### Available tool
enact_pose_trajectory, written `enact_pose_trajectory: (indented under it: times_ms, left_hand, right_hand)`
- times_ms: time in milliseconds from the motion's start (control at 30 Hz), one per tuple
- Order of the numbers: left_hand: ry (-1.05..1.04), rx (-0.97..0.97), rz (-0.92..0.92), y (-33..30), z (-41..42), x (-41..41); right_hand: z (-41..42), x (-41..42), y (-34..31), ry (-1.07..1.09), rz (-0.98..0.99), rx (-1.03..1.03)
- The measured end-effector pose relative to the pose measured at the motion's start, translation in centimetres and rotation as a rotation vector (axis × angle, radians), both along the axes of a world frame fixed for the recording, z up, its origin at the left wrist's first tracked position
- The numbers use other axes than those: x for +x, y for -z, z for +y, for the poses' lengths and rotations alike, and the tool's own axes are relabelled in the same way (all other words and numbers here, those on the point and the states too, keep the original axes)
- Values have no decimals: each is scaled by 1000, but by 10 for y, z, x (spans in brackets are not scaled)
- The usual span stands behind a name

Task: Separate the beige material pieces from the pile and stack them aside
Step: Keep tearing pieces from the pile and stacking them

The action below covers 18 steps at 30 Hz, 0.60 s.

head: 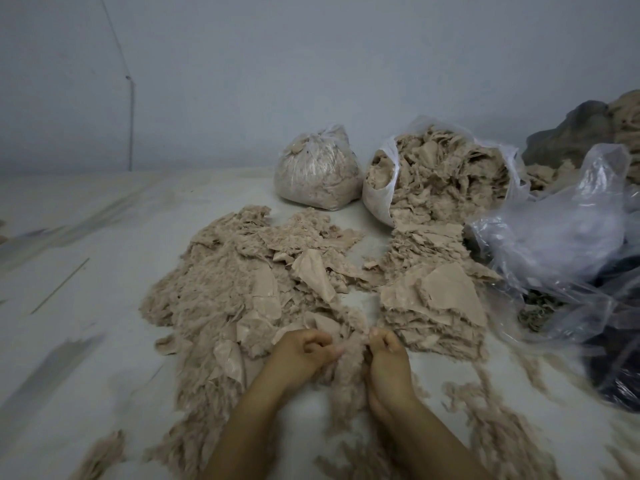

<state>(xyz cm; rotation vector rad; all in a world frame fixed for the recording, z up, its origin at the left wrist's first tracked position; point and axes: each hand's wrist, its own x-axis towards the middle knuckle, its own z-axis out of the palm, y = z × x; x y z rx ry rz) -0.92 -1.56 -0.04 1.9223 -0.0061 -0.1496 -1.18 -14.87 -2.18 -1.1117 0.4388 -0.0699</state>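
Legible text, labels, brands, numbers, signs: none on any bag, material piece or surface.

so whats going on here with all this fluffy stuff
A person is sorting beige material on a pale surface. The left hand and right hand both pinch one fluffy piece between them, at the near edge of the loose pile. A neater stack lies to the right, below an open bag spilling more. A tied bag sits behind.
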Motion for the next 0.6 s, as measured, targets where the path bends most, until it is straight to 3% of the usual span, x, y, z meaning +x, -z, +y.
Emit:
enact_pose_trajectory:
  times_ms: [233,300,400,433,533,600]
  left_hand:
    - [85,193,14,-5,17,-5]
    - [62,253,3,-6,26,-7]
    - [-39,297,-210,-8,17,-3]
    - [-71,261,-226,-9,10,0]
    - [-93,48,36,-10,-14,10]
    - [-145,-96,41,-7,-23,11]
  right_hand:
    - [-8,8,-12,158,9,7]
    - [-16,11,-17,104,14,-12]
    - [-12,4,-21,-128,-17,-26]
    - [-9,0,-20,-200,-36,-12]
    - [-6,-9,-17,-333,-78,84]
    - [-6,-11,-16,-356,-97,88]
